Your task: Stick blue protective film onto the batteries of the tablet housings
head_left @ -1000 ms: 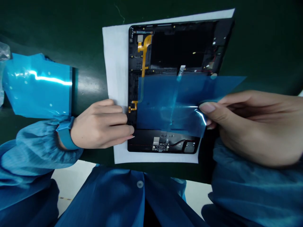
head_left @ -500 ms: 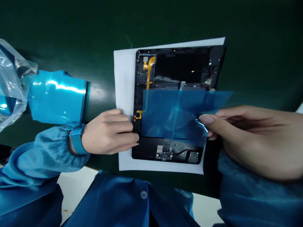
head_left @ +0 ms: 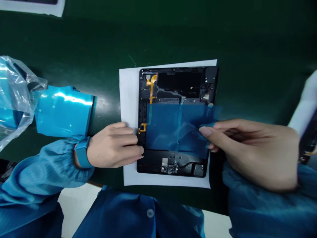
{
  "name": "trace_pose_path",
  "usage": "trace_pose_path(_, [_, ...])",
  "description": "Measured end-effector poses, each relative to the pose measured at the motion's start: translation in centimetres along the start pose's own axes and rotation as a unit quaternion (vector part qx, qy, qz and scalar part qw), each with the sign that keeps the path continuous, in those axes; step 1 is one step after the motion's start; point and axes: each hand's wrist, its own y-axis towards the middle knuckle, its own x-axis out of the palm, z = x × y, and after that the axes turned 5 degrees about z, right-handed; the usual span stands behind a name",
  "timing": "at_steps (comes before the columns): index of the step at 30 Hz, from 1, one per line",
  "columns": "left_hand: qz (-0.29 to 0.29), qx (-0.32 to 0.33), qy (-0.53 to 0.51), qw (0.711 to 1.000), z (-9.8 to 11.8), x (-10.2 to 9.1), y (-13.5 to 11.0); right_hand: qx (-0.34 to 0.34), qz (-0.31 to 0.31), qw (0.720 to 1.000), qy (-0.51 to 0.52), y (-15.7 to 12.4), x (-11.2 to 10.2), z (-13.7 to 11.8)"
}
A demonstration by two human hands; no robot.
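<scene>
An opened tablet point(head_left: 151, 162), its inner boards and orange ribbon cables showing, lies on a white sheet point(head_left: 129, 96). Over its middle is a see-through blue film point(head_left: 163, 127), whose right part extends past the tablet's edge. My right hand point(head_left: 255, 148) pinches that film at its right side between thumb and fingers. Whether the film touches the tablet all over I cannot tell. My left hand point(head_left: 114, 145) is closed, its curled fingers against the tablet's left edge; the fingertips are mostly hidden.
A stack of shiny blue films point(head_left: 64, 112) lies on the green table point(head_left: 111, 29) to the left, beside a clear plastic bag point(head_left: 22, 96) with blue contents. White sheets with dark devices show at the upper left point(head_left: 53, 8) and far right point(head_left: 303, 102).
The view has shifted, bringing in objects at the upper left and far right. The film's right part now extends less beyond the tablet. Both hands keep their holds.
</scene>
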Motion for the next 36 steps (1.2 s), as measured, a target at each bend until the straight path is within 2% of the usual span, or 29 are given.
trace_pose_path(13, [0.006,0.000,-0.003,1.000,0.1,-0.1,0.0,-0.011,-0.004,1.000,0.022,0.0,0.1,-0.1])
trace_pose_path(20, [-0.004,0.000,-0.008,1.000,-0.1,-0.1,-0.1,0.012,-0.039,0.996,0.086,0.2,-0.1,0.3])
trace_pose_path(23, [0.016,-0.003,-0.006,1.000,-0.1,-0.1,-0.1,0.039,0.003,0.990,0.135,0.3,0.4,0.5])
trace_pose_path(26, [0.063,-0.022,0.021,0.998,-0.2,-0.2,0.0,0.037,0.067,0.977,0.197,0.6,1.2,0.6])
trace_pose_path(29, [0.081,-0.062,0.088,0.991,-0.5,-0.4,0.2,0.019,0.083,0.971,0.223,0.9,1.8,0.8])
trace_pose_path(32, [0.055,-0.079,0.145,0.985,-1.0,-0.7,0.6,0.015,0.070,0.975,0.209,1.1,2.0,0.9])
trace_pose_path(36, [0.005,-0.064,0.192,0.979,-1.2,-1.1,1.8,0.013,0.049,0.981,0.187,1.2,2.0,0.8])
